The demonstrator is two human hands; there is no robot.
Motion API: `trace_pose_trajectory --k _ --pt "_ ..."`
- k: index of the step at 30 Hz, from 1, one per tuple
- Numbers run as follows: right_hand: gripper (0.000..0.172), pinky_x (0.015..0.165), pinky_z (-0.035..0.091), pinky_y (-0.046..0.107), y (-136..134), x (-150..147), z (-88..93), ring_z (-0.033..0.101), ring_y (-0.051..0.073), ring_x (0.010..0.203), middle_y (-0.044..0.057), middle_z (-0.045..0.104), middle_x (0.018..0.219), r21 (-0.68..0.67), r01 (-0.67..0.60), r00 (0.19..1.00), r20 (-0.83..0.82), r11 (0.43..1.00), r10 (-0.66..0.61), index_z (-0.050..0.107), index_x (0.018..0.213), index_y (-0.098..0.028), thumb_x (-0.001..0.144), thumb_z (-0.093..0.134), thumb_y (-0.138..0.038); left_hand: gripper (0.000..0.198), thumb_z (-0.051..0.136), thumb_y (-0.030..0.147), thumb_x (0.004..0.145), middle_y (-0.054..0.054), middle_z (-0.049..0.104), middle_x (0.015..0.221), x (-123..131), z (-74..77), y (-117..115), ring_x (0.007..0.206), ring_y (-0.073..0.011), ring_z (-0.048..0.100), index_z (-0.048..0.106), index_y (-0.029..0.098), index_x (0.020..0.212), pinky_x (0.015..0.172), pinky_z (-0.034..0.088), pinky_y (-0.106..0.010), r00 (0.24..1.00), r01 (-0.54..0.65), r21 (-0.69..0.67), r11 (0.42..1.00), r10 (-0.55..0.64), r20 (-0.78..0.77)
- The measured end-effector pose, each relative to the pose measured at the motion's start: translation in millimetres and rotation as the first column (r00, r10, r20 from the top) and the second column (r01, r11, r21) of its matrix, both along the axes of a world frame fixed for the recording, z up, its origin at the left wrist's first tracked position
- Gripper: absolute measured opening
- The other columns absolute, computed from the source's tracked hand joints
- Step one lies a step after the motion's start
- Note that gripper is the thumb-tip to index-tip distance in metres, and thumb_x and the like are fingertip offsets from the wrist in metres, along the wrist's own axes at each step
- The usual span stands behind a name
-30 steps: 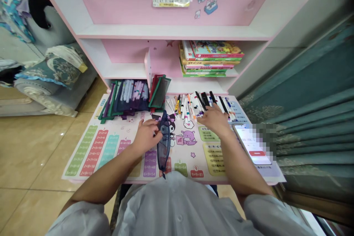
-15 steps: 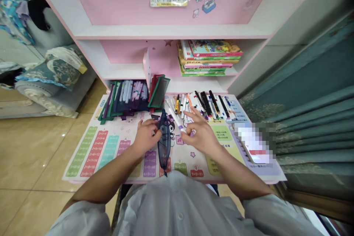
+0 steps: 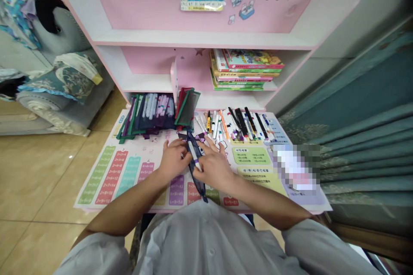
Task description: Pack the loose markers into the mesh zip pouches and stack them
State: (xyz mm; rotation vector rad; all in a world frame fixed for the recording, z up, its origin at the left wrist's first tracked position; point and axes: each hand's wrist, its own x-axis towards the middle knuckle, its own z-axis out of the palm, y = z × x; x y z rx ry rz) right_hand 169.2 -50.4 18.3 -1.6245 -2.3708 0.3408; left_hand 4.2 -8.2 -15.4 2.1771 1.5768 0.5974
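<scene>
A dark blue mesh pencil pouch point(image 3: 199, 185) lies lengthwise in front of me, its near tip by the desk edge. My left hand point(image 3: 175, 157) grips the pouch's left side, fingers curled. Between the fingers of my right hand point(image 3: 213, 162) is a white marker point(image 3: 194, 151) with a purple band, over the mouth of the pouch and lined up along it. Beyond my right hand lies a spread of loose markers point(image 3: 238, 123), white, black and orange. To the left, filled mesh pouches point(image 3: 150, 114) are piled up.
A green-edged dark pouch point(image 3: 188, 108) leans beside the shelf divider. Stacked books point(image 3: 245, 71) fill part of the shelf. On the right of the printed desk point(image 3: 151, 193) lies a blurred phone point(image 3: 295, 167). A curtain point(image 3: 361, 120) hangs at the right.
My right hand has moved left and brought the marker from beside the pouch to over its mouth. The pouch is tilted more, its near end shifted right.
</scene>
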Motion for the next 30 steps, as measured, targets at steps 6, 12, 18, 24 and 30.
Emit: trace_pose_trajectory --k 6,12,18,24,30 --pt "0.029 0.114 0.019 0.067 13 -10 -11.5 0.02 0.039 0.148 0.016 0.042 0.153 0.03 -0.021 0.988 0.156 0.999 0.016 0.077 0.099 -0.016 0.084 0.056 -0.03 0.02 0.055 0.023 0.079 -0.008 0.071 0.118 2 1.0 -2 0.128 -0.0297 0.052 0.064 0.02 0.061 0.11 0.025 -0.061 1.0 0.002 0.019 1.0 -0.001 -0.028" --pt "0.03 0.112 0.021 0.068 22 -11 -10.2 0.02 0.04 0.148 0.019 0.04 0.153 -0.079 -0.008 0.977 0.214 0.997 0.024 0.076 0.1 -0.015 0.086 0.057 -0.034 0.02 0.057 0.024 0.079 -0.006 0.069 0.122 0 0.0 -1 0.131 -0.0318 0.048 0.064 0.02 0.061 0.108 0.025 -0.062 0.999 -0.027 0.029 0.999 0.028 -0.018" --pt "0.027 0.11 0.031 0.058 50 6 -2.5 0.032 0.035 0.143 0.01 0.055 0.142 -0.105 0.053 0.998 0.04 0.993 -0.049 0.077 0.077 -0.021 0.086 0.059 -0.038 0.02 0.058 0.024 0.079 -0.005 0.069 0.122 0 1.9 0 0.132 -0.0323 0.047 0.064 0.02 0.06 0.109 0.024 -0.063 0.999 -0.036 -0.007 0.999 0.036 -0.002" --pt "0.028 0.109 0.023 0.066 113 33 -28.4 0.023 0.039 0.144 0.013 0.048 0.146 0.199 0.462 0.881 0.011 0.864 -0.473 0.076 0.091 -0.018 0.086 0.058 -0.039 0.02 0.059 0.025 0.079 -0.006 0.068 0.122 1 0.7 1 0.131 -0.0301 0.048 0.064 0.02 0.061 0.111 0.024 -0.061 0.997 -0.071 0.006 0.997 0.071 0.002" --pt "0.033 0.106 0.024 0.068 133 42 -52.3 0.019 0.041 0.144 0.014 0.043 0.149 0.135 0.511 0.844 0.106 0.849 -0.525 0.073 0.102 -0.018 0.085 0.059 -0.042 0.02 0.059 0.025 0.079 -0.006 0.068 0.122 -1 0.2 0 0.132 -0.0299 0.048 0.064 0.02 0.061 0.11 0.024 -0.062 0.998 -0.062 0.002 0.998 0.062 0.004"
